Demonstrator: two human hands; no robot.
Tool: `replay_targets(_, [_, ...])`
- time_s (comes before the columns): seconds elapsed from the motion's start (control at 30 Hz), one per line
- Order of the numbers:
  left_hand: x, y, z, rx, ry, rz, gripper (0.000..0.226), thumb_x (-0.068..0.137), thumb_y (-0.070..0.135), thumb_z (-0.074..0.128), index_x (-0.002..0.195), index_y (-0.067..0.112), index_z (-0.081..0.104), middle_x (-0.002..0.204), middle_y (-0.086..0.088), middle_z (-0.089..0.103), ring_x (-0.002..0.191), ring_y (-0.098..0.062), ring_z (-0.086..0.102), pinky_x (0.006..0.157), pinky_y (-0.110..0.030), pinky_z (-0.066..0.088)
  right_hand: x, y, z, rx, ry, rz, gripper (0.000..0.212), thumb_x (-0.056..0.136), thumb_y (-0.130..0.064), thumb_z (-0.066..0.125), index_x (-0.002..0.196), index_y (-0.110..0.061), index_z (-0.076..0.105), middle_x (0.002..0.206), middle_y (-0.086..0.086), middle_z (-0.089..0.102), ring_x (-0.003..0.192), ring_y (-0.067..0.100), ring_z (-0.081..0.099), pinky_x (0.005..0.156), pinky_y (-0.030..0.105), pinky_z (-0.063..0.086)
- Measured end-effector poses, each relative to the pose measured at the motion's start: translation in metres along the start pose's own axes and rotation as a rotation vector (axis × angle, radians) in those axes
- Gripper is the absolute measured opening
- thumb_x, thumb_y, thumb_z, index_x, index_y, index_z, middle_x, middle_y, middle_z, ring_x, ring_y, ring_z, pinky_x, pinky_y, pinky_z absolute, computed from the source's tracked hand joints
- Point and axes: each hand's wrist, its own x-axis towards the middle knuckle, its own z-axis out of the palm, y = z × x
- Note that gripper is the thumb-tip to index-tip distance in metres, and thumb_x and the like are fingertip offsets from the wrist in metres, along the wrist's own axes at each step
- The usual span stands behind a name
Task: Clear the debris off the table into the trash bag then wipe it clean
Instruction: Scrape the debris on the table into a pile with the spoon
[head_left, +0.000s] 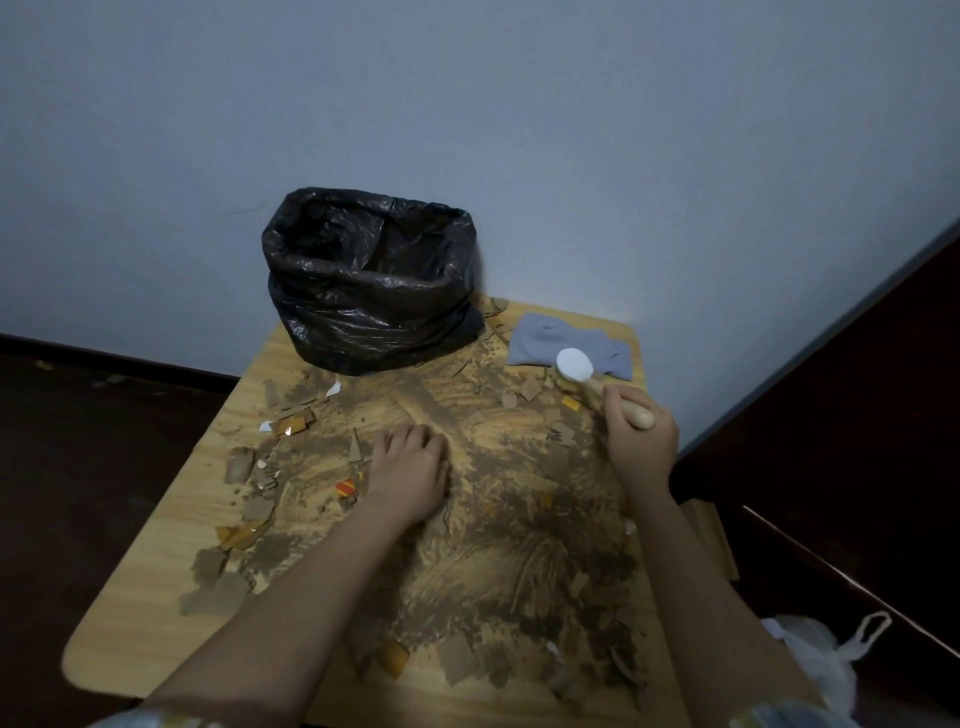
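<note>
Left hand (410, 467) fingers curled down onto dirt and cardboard debris (498, 525) mid-counter (130, 613) to gather it, right hand (641, 431) gripping brush (597, 384) for sweeping, open trash bag (371, 283) at far edge, cloth (571, 345) beside.

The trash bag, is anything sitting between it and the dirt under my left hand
Nothing solid. Between the left hand and the trash bag lies only more loose dirt on the table. The grey cloth lies off to the bag's right.
</note>
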Motion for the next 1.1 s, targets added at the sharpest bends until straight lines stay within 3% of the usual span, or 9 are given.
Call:
replay_targets(0.13, [-0.002,-0.001,0.003,-0.001,-0.016,-0.005,0.046,0.100,0.039,0.030,0.142,0.020,0.036,0.150,-0.003,0.033,0.141,-0.022,0.022,0.114,-0.046,0.010,0.010,0.003,-0.004,0.001,0.111,0.078,0.017,0.090,-0.036,0.061,0.090,-0.024,0.074,0.085,0.001,0.071,0.092,0.028,0.062,0.079,0.040,0.052])
replay_targets(0.33, [-0.002,-0.003,0.006,-0.035,-0.005,-0.022,0.047,0.100,0.036,0.030,0.145,0.020,0.032,0.151,-0.001,0.032,0.141,-0.020,0.021,0.114,-0.046,0.009,-0.001,0.009,-0.005,-0.017,0.035,0.060,0.011,0.090,-0.033,0.062,0.081,-0.035,0.069,0.074,-0.011,0.064,0.087,0.025,0.063,0.077,0.040,0.052])
replay_targets(0.4, [0.000,-0.003,0.006,-0.037,0.016,-0.023,0.047,0.100,0.036,0.030,0.144,0.021,0.033,0.150,0.000,0.034,0.140,-0.020,0.024,0.114,-0.046,0.010,-0.006,0.010,-0.007,-0.006,-0.001,-0.012,0.012,0.090,-0.029,0.063,0.083,-0.031,0.072,0.076,-0.015,0.065,0.085,0.024,0.063,0.075,0.037,0.051])
replay_targets(0.57, [0.002,-0.002,0.008,-0.021,0.029,-0.026,0.045,0.100,0.036,0.030,0.142,0.021,0.036,0.148,0.000,0.039,0.139,-0.020,0.027,0.113,-0.046,0.009,-0.011,0.013,-0.010,-0.030,0.079,-0.009,0.018,0.091,-0.028,0.062,0.094,-0.017,0.076,0.088,0.002,0.071,0.091,0.029,0.062,0.080,0.042,0.051])
replay_targets(0.7, [0.002,-0.002,0.009,-0.008,0.030,-0.022,0.046,0.100,0.036,0.030,0.142,0.020,0.036,0.148,-0.001,0.039,0.139,-0.021,0.028,0.113,-0.047,0.009,-0.022,0.009,-0.011,-0.046,0.023,-0.034,0.016,0.092,-0.025,0.062,0.093,-0.018,0.076,0.084,-0.006,0.068,0.090,0.028,0.063,0.081,0.043,0.050])
replay_targets(0.83, [0.001,-0.002,0.011,0.012,0.037,-0.018,0.045,0.100,0.037,0.030,0.141,0.021,0.037,0.147,-0.001,0.040,0.138,-0.021,0.030,0.113,-0.047,0.010,-0.036,0.007,-0.010,-0.021,-0.094,-0.168,0.013,0.091,-0.015,0.065,0.096,-0.013,0.077,0.090,-0.010,0.068,0.088,0.026,0.062,0.072,0.028,0.045])
replay_targets(0.93, [0.001,-0.001,0.011,0.019,0.031,-0.016,0.046,0.100,0.038,0.030,0.141,0.020,0.037,0.147,-0.001,0.039,0.138,-0.022,0.028,0.113,-0.048,0.009,-0.031,0.003,-0.004,0.019,-0.053,-0.116,0.016,0.091,-0.021,0.065,0.099,-0.014,0.077,0.094,-0.007,0.070,0.094,0.025,0.060,0.074,0.015,0.042])
replay_targets(1.03, [0.000,-0.001,0.009,0.017,0.014,-0.009,0.046,0.100,0.041,0.030,0.141,0.021,0.038,0.149,-0.001,0.036,0.141,-0.022,0.024,0.114,-0.049,0.007,-0.018,-0.006,0.009,0.055,-0.050,-0.007,0.019,0.092,-0.027,0.064,0.099,-0.015,0.076,0.092,0.003,0.071,0.097,0.028,0.061,0.080,0.036,0.051])
replay_targets(1.1, [0.000,-0.002,0.008,0.015,-0.004,-0.006,0.047,0.100,0.042,0.029,0.141,0.021,0.037,0.150,-0.001,0.035,0.141,-0.023,0.022,0.114,-0.049,0.007,-0.015,-0.012,0.017,0.051,-0.085,-0.005,0.018,0.092,-0.027,0.064,0.099,-0.015,0.075,0.088,0.004,0.070,0.097,0.030,0.061,0.080,0.042,0.052])
